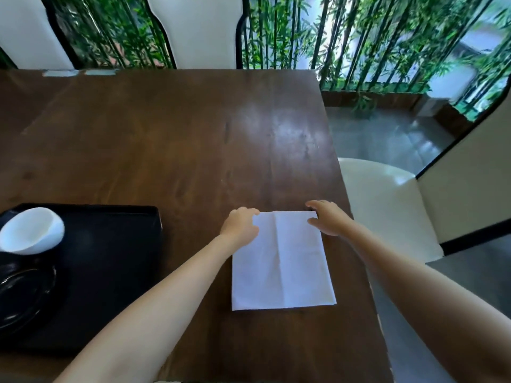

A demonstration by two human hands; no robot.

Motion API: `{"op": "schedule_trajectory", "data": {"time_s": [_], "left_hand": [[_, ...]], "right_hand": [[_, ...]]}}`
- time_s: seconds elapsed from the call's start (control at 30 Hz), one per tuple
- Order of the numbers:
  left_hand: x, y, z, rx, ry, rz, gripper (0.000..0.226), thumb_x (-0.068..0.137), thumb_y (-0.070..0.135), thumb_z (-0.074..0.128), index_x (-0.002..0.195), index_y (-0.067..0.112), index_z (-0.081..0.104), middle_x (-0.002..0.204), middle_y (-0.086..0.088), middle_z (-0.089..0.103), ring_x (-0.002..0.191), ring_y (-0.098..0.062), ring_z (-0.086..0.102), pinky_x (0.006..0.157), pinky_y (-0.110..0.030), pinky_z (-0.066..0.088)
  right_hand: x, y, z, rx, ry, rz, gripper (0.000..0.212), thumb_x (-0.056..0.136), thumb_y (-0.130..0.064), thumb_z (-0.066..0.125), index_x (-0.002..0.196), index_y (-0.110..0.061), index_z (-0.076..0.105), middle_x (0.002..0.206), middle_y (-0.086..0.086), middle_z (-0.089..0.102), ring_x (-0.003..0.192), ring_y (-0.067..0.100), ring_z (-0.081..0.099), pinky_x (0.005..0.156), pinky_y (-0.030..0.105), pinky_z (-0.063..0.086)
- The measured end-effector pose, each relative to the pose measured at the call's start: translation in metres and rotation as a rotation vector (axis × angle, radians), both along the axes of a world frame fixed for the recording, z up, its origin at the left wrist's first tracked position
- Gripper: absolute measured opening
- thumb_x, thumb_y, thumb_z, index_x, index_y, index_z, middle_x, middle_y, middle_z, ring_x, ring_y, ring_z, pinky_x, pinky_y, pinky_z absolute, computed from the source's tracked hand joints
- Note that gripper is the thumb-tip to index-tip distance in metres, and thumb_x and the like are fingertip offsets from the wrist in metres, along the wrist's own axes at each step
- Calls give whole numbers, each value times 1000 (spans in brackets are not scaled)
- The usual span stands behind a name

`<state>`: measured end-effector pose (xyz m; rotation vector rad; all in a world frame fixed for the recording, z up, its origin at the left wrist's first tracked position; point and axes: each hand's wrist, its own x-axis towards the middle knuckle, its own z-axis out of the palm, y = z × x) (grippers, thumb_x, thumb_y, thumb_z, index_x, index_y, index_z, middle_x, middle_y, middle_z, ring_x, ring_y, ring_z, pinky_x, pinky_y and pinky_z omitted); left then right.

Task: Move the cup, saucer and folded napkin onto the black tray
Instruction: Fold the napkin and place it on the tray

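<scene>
Restaurant or café dining area: dark wooden desk (166, 128), white upholstered chairs (387, 205), bamboo planting (359, 45) along the glazed boundary.

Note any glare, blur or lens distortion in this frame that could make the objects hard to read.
Head view: daylight glare washes the table beyond the napkin; wide-angle bowing curves the chair frames; the saucer almost merges with the black tray; bamboo slightly soft; both hands sharp.

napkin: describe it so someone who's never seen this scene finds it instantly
Start at the dark wooden table and go to its near right part, right of the black tray. The napkin lies flat there, with the left hand and right hand at its far corners. It is the only flat white rectangle; the white cup is round and on the tray.
</scene>
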<state>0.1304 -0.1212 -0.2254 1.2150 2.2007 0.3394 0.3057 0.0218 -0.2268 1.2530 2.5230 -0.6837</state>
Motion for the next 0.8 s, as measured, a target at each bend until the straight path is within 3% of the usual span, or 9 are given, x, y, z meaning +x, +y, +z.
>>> {"op": "schedule_trajectory", "data": {"time_s": [0.2,0.33,0.43,0.5,0.6,0.67,0.8], "left_hand": [[29,19,-5,71,32,-112,41,82,2,42,119,12,56,122,-13,55,118,-32,43,91,-43,45],[38,28,-9,78,8,-127,48,82,2,44,128,15,50,131,-8,49,124,-30,38,96,-41,42],[38,37,-5,117,12,-166,56,84,6,50,138,14,39,143,-5,41,131,-25,30,106,-38,32],[38,45,5,167,25,-217,54,86,14,55,137,15,41,140,-6,47,129,-26,36,106,-40,33],[30,54,32,248,-112,-234,38,86,21,61,123,14,56,118,-7,63,107,-22,55,88,-30,43],[19,56,53,287,-141,-236,24,83,21,65,106,14,65,94,-4,66,87,-18,57,72,-25,40],[-1,52,91,351,-98,-198,6,82,20,67,84,15,66,76,-1,60,70,-14,50,62,-24,38]], "right_hand": [[-4,8,-15,-17,38,-51,53,80,-9,66,130,-11,46,130,13,48,120,31,43,96,42,44],[-8,12,-11,-85,-6,-58,35,79,-7,64,113,-5,60,119,16,59,112,34,51,88,36,43],[-11,14,-1,-165,150,-112,26,77,-6,66,102,-2,64,103,16,65,93,29,59,73,30,43],[-12,12,14,-244,318,-134,24,77,-7,68,100,-1,65,88,13,62,80,22,55,68,28,42],[-13,11,42,-303,453,-60,21,78,-8,70,98,-2,66,72,4,55,68,16,49,59,25,38],[-13,11,62,-311,527,-33,17,79,-8,70,95,-4,67,67,-1,55,62,10,48,55,18,37],[-11,16,85,-396,638,-43,21,80,-8,72,98,-2,64,81,6,63,71,14,57,68,27,46]]}}
